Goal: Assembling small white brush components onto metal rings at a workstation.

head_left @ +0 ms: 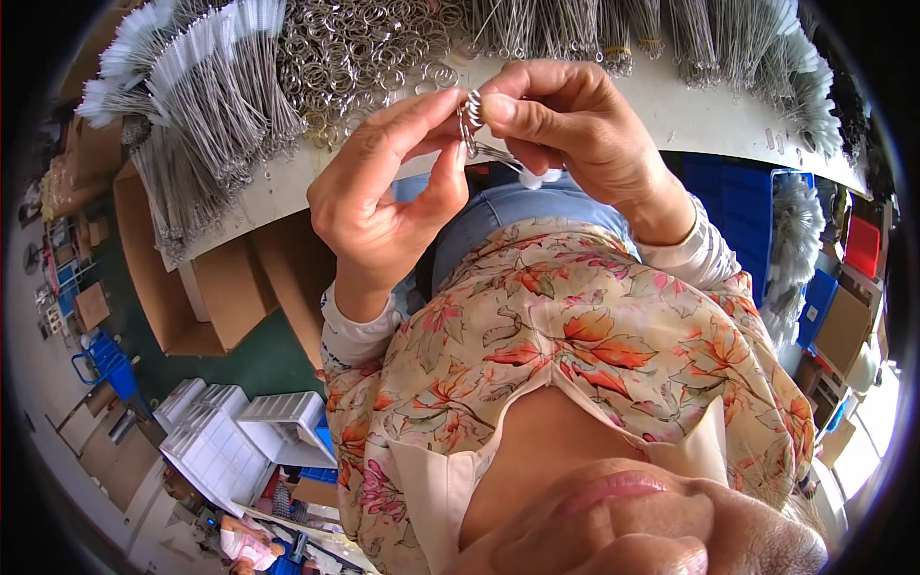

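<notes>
Both hands meet in front of my body, over the near edge of the table. The thumb and index finger of my right hand (575, 125) are closed on a small row of shiny metal rings (473, 103). My left hand (383, 182) pinches at the same spot, its thumb and index finger about the looped wire end of a thin wire brush (494, 153). That brush's white tip (533, 179) points down to the right, below my right hand. Fingers partly hide where wire and rings meet, and I cannot tell whether they are linked.
Beyond my hands, loose metal rings (359, 57) lie heaped on the white table (690, 120). Bundles of white-tipped wire brushes (220, 96) stand left, with more (757, 43) right. Cardboard boxes (196, 278) stand below left, blue crates (733, 206) at right. Another person (251, 539) is far behind.
</notes>
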A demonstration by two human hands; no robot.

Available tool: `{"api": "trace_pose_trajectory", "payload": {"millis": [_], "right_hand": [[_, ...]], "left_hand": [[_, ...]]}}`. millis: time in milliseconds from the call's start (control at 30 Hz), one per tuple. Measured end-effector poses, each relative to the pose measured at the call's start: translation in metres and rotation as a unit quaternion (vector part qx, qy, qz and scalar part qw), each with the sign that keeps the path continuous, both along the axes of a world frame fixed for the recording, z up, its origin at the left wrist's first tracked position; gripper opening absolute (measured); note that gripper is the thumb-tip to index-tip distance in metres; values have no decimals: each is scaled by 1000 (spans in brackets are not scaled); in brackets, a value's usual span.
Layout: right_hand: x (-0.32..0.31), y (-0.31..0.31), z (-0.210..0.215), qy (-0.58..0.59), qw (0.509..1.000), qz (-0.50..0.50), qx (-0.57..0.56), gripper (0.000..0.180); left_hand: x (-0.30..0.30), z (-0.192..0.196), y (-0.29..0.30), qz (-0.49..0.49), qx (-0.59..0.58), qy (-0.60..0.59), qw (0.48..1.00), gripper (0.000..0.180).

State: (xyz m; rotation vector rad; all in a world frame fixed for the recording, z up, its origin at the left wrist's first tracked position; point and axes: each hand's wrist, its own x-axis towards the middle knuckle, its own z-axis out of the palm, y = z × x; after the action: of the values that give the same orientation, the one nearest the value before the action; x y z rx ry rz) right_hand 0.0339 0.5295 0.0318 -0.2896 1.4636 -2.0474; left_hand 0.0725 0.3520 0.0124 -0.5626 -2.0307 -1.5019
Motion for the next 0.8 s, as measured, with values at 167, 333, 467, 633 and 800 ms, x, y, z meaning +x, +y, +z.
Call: {"api": "trace_pose_trajectory", "payload": {"millis": [167,333,467,633,800], "right_hand": [[-3,-6,-4,17,1000,-22,11,19],[-6,0,-3,95,994,25,38,16],[-1,1,-5,110,993,-9,44,16],[-3,3,-5,94,995,6,38,15],[0,2,-13,74,996,26,37,15]], "left_hand": [[-7,2,-2,-3,-16,1,1000,30],[-13,8,-8,-26,-36,-17,999,30],[-17,21,-8,-55,-65,-60,995,26],[-23,17,-18,-61,-151,-76,984,13],[-13,-1,-22,-140,149,-315,927,15]]}}
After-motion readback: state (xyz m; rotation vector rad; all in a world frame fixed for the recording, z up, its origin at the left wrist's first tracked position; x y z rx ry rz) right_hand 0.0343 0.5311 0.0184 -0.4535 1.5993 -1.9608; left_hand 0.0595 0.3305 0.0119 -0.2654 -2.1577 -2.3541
